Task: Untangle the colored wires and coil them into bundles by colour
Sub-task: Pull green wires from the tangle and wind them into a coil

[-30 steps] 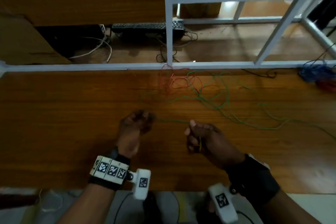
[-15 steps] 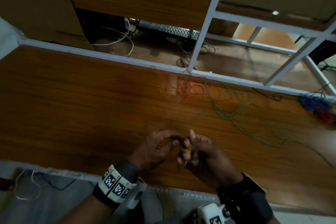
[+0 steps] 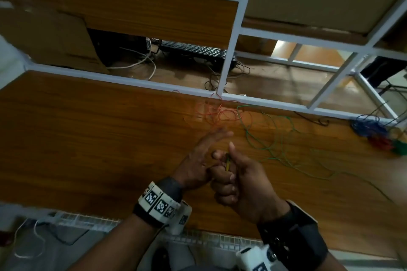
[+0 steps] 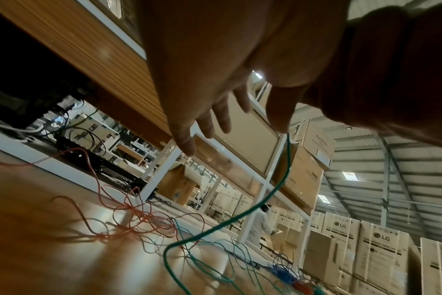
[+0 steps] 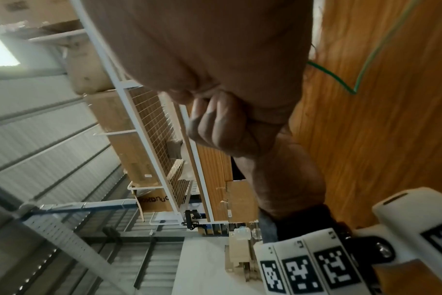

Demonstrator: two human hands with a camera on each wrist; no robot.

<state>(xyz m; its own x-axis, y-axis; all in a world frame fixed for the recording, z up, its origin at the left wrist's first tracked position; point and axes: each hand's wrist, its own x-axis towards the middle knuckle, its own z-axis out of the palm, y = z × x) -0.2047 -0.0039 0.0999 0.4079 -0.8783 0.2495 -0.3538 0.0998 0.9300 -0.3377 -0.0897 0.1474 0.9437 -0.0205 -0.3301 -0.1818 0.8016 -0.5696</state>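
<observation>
Winding of green wire (image 3: 267, 136) under way near the front edge of the tabletop (image 3: 88, 138). Right hand (image 3: 244, 182) fisted around a small coil (image 3: 227, 161) of green, thumb up. Left hand (image 3: 199, 160) pressed against it, fingers (image 3: 217, 135) now straightened and fanned toward the back edge; half a second ago curled in at the coil, a second ago held well apart from the right with a span of wire between. Likely one more turn just laid on, left hand freed to fetch slack. Green strand running from the left thumb down to loose loops right of centre. Red wire (image 3: 218, 112) heaped at the back edge, barely overlapping the green. Finished bundles (image 3: 374, 132) at the far right edge. Much green left to wind; red untouched.
</observation>
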